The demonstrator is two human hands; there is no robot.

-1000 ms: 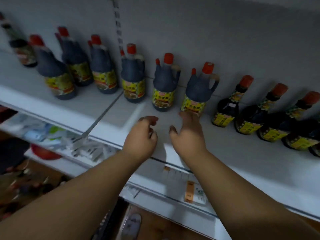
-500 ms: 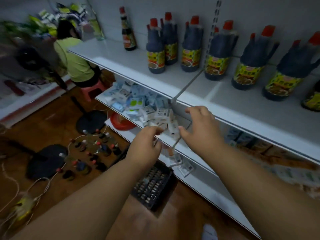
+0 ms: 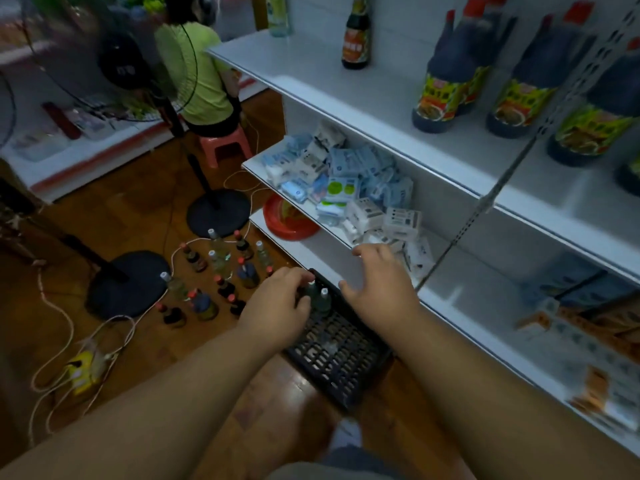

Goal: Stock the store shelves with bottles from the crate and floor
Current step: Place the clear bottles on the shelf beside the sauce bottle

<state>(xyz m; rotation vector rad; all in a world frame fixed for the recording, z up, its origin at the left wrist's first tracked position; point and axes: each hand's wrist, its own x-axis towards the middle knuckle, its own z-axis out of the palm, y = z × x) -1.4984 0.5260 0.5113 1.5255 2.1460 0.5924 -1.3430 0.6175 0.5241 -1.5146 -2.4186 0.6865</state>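
below, left hand [image 3: 277, 311] fingers curled at upright bottle [image 3: 323, 301] in black crate [image 3: 341, 355], right hand [image 3: 379, 292] fingers spread

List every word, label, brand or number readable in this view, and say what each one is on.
None can be read.
Large dark bottles on the top shelf: yellow and red labels, print blurred.
Slim dark bottle: red label, characters too blurred.
White and blue packets on the middle shelf: dark printed blocks, too small.
Fan hub: pale mark, illegible.
Floor bottles: labels too small.
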